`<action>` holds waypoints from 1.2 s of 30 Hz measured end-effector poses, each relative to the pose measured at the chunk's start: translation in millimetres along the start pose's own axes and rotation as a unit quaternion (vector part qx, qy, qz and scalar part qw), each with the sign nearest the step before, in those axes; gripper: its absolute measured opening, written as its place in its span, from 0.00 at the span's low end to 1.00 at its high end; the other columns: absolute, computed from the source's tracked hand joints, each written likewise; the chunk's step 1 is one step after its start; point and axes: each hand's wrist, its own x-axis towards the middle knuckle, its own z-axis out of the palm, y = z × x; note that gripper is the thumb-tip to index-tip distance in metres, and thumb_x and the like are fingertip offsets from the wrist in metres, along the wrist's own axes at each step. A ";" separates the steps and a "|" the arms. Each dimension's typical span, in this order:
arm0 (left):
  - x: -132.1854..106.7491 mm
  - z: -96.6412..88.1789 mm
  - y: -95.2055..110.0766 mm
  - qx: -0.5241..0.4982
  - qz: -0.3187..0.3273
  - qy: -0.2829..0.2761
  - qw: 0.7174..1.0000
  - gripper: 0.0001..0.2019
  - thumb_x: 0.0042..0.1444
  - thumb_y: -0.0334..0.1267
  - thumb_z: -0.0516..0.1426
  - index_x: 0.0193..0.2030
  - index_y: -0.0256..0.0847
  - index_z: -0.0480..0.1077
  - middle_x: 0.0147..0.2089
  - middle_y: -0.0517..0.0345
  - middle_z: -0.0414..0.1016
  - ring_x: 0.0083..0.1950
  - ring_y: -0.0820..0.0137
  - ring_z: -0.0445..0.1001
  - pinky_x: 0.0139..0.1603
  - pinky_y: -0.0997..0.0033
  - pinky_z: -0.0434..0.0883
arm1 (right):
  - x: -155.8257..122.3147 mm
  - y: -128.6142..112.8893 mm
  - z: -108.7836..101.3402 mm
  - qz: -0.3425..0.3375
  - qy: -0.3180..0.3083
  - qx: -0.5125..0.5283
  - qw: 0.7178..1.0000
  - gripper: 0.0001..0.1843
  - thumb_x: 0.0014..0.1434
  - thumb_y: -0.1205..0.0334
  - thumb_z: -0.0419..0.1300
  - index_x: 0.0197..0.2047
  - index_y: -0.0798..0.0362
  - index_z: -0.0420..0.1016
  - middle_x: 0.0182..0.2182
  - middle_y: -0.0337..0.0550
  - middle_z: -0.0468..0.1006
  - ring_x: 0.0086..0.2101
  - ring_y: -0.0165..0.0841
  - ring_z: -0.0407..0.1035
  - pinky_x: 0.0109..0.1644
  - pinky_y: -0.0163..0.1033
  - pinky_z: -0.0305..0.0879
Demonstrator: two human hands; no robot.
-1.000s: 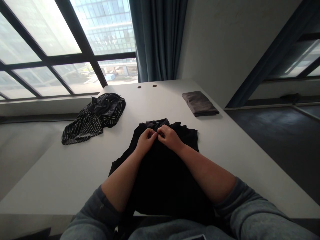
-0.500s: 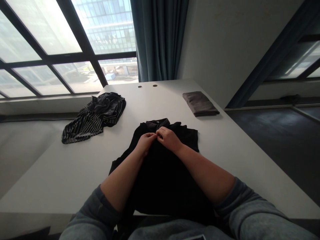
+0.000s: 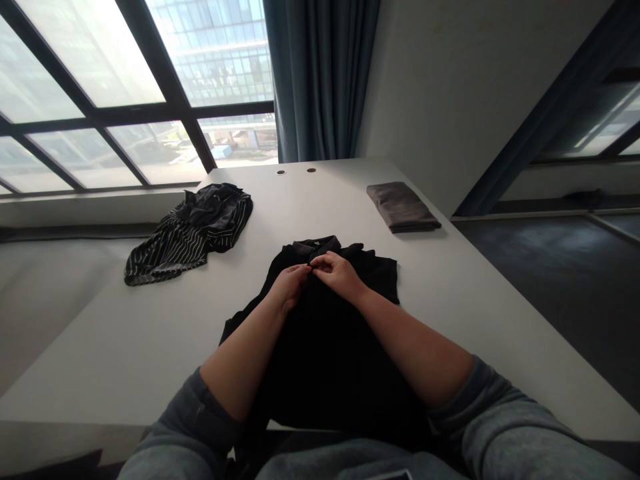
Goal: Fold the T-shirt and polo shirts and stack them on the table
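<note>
A black collared shirt (image 3: 345, 360) lies spread on the white table in front of me, its collar toward the far side. Just below the collar, my left hand (image 3: 291, 283) pinches the shirt's front between thumb and fingers. Close against it, my right hand (image 3: 339, 275) also pinches the fabric at the front opening. The fingertips of both hands nearly meet there. Whatever small part they hold, perhaps a button, is too dark to make out.
On the white table (image 3: 165, 353), a crumpled black-and-white striped garment (image 3: 195, 230) lies at the far left. A folded grey-brown cloth (image 3: 403, 208) sits at the far right. Two round holes pierce the tabletop near the blue curtain (image 3: 320, 80). Windows stand to the left.
The fingers of both hands have shifted slightly at the shirt front, the right ones opening a little from their curl. The shirt and other garments lie as before.
</note>
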 end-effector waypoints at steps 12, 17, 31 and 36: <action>-3.4 1.1 7.0 0.036 0.042 -0.014 0.998 0.20 0.40 0.42 0.76 0.36 0.38 0.76 0.29 0.63 0.74 0.27 0.78 0.70 0.30 0.78 0.66 | -3.1 -6.1 0.0 -0.013 0.057 0.011 0.998 0.07 0.58 0.59 0.66 0.40 0.51 0.82 0.38 0.43 0.81 0.37 0.36 0.78 0.46 0.43 0.78; -6.7 4.3 5.6 0.124 0.103 0.030 0.986 0.18 0.44 0.46 0.74 0.37 0.38 0.78 0.30 0.61 0.77 0.30 0.75 0.71 0.32 0.75 0.66 | -3.0 -10.6 -0.6 -0.026 0.067 -0.026 0.997 0.05 0.57 0.62 0.65 0.38 0.50 0.80 0.35 0.42 0.81 0.35 0.35 0.76 0.44 0.42 0.76; -4.3 4.0 4.6 0.018 0.032 -0.016 0.999 0.22 0.39 0.45 0.77 0.35 0.39 0.75 0.31 0.62 0.74 0.29 0.78 0.70 0.32 0.77 0.68 | -3.3 -16.2 -2.1 -0.073 0.046 -0.075 0.993 0.04 0.58 0.66 0.63 0.38 0.49 0.77 0.35 0.40 0.77 0.36 0.35 0.74 0.41 0.41 0.71; -3.2 3.2 6.4 0.106 0.064 -0.011 0.992 0.21 0.42 0.49 0.74 0.36 0.40 0.74 0.31 0.62 0.72 0.29 0.77 0.67 0.30 0.77 0.64 | -3.5 -13.2 -0.7 -0.062 0.062 -0.070 0.994 0.03 0.58 0.65 0.63 0.38 0.49 0.76 0.35 0.40 0.78 0.36 0.36 0.74 0.42 0.41 0.73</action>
